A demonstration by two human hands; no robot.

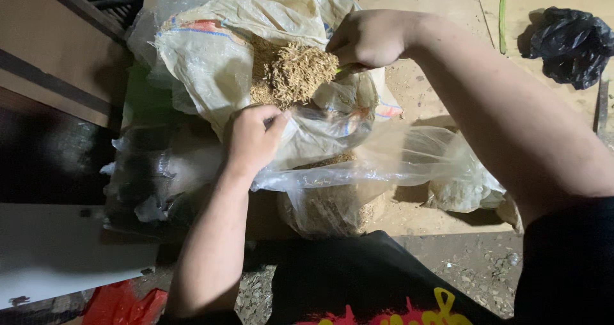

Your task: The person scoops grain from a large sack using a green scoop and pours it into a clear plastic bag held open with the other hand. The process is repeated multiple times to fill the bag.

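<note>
Husks (295, 72) heaped just left of right hand (369, 38) — fist clenched on scoop; left hand (252, 139) pinches clear bag (384, 162).

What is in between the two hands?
In the head view, a heaped scoop of tan grain husks sits between the left hand and right hand.

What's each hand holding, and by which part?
Right hand: scoop handle, its heaped grain husks over the woven sack. Left hand: rim of the clear plastic bag.
</note>
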